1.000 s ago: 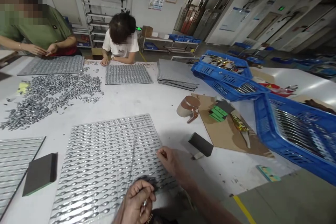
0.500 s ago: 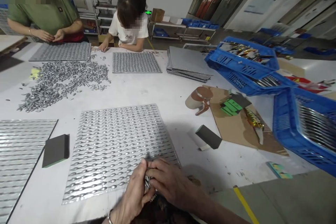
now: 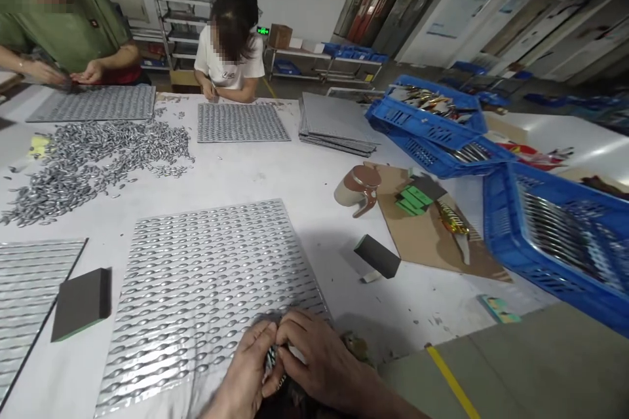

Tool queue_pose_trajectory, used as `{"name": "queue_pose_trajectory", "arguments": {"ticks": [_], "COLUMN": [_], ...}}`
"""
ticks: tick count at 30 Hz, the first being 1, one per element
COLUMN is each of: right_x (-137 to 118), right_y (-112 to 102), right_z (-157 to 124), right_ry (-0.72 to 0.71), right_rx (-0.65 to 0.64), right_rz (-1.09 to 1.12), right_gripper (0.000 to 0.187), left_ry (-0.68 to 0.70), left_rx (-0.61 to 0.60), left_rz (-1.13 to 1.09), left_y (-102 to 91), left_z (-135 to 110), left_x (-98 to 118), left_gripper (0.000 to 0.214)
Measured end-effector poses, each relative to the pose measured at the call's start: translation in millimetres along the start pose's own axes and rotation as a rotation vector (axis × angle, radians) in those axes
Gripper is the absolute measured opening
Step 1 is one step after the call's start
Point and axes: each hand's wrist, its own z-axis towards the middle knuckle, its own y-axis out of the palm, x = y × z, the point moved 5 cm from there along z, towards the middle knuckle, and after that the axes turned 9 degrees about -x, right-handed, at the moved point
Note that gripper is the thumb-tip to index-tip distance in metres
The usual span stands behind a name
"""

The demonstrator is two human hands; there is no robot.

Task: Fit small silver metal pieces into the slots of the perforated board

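My left hand [image 3: 250,370] is closed around several small silver spindle-shaped pieces [image 3: 271,357], which show in the gap between my hands. Against it, my right hand [image 3: 312,353] has its fingers bent and its fingertips pressed together; whatever they pinch is hidden. Both hands are at the near edge of a clear-covered sheet [image 3: 206,288] that bears rows of similar silver pieces. A dark grey sanding block [image 3: 82,304] with a green underside lies left of this sheet, partly over another ribbed sheet [image 3: 34,301]. A second dark block [image 3: 377,255] rests to the right.
Loose silver pieces [image 3: 98,157] are heaped at the far left. Two people sit across the table behind filled sheets [image 3: 240,123]. A stack of grey sheets [image 3: 334,119], a brown mug [image 3: 361,186], cardboard [image 3: 407,242] and blue crates [image 3: 506,229] stand towards the right.
The view has swung slightly right, so the table items sit further left. My hands stay together, their fingers slightly shifted. The green-shirted person's hands have moved.
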Motion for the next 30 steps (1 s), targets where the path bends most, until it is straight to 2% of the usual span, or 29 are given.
{"name": "queue_pose_trajectory", "arguments": {"ticks": [6,10,12,15,18,20,25,27,30], "right_x": [13.7,15.1,17.1,22.4,35.7,56.9,121.2,134.5,142.7], "right_y": [0.4,-2.1,1.3,12.0,15.4,9.8,-9.2,-6.3,3.9], "right_z": [-7.2,-11.6,-12.6,-13.1,-9.9,-5.7,5.9,10.4,14.1], "right_ry": [0.003,0.049,0.148,0.321,0.374,0.389,0.478,0.479,0.47], "right_rx": [0.169,0.247,0.218,0.127,0.096,0.136,0.319,0.32,0.315], "right_rz": [0.186,0.253,0.392,0.715,0.923,0.872,0.366,0.252,0.186], "right_gripper": [0.014,0.02,0.021,0.025,0.028,0.027,0.024,0.024,0.025], "left_ry": [-0.006,-0.049,-0.014,0.069,0.101,0.106,0.0,-0.01,0.055], "left_rx": [-0.018,-0.028,-0.075,-0.13,-0.107,-0.067,-0.024,-0.043,-0.056], "left_rz": [-0.094,-0.08,-0.017,0.097,0.176,0.142,0.039,0.05,0.057], "left_y": [0.0,-1.5,-1.7,-1.1,-1.4,-3.3,-11.9,-13.3,-13.7], "left_z": [3.4,2.8,3.8,6.9,10.5,12.0,12.9,13.5,15.4], "left_x": [-3.8,-4.9,-3.6,-1.9,-1.6,-0.8,-6.4,-9.0,-8.9], "left_gripper": [0.058,0.06,0.057,0.052,0.05,0.05,0.062,0.063,0.06]}}
